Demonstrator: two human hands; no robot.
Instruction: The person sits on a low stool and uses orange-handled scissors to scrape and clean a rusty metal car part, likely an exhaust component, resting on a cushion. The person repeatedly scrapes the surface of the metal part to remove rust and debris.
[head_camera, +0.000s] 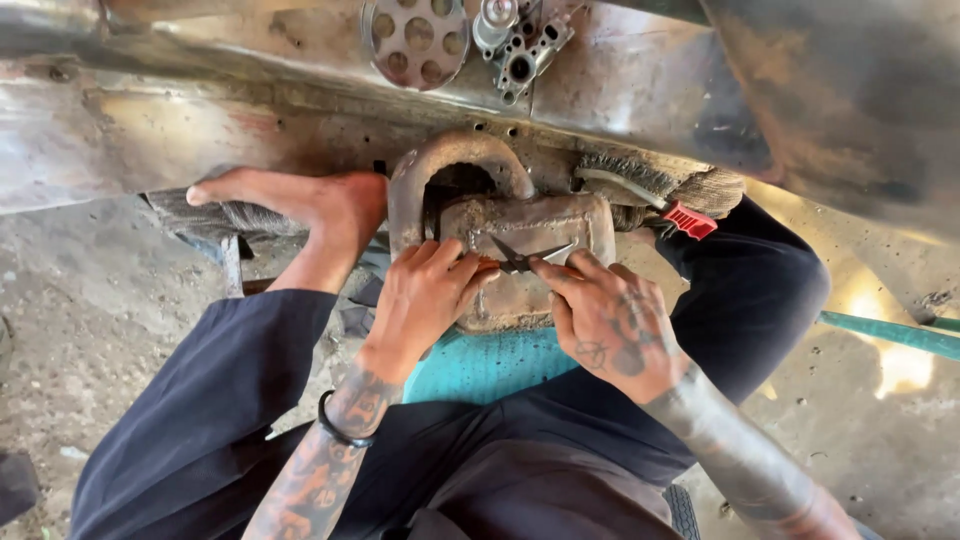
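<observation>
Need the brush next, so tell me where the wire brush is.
In the head view, the wire brush lies upper right of the metal part, its red-tipped handle pointing right, above the right hand.

Under my hands the casing (540, 250) is dull bare metal, scuffed and grimy, with a rough weld seam along its edge. The pliers (525, 257) I pinch are dark matt steel. The panel (200, 130) is worn sheet metal, patchy and rust-tinged. The brush (650, 190) has wiry bristles and a red plastic tip. My trousers (220, 400) are soft dark cloth. The floor (90, 300) is rough, dusty concrete.
</observation>
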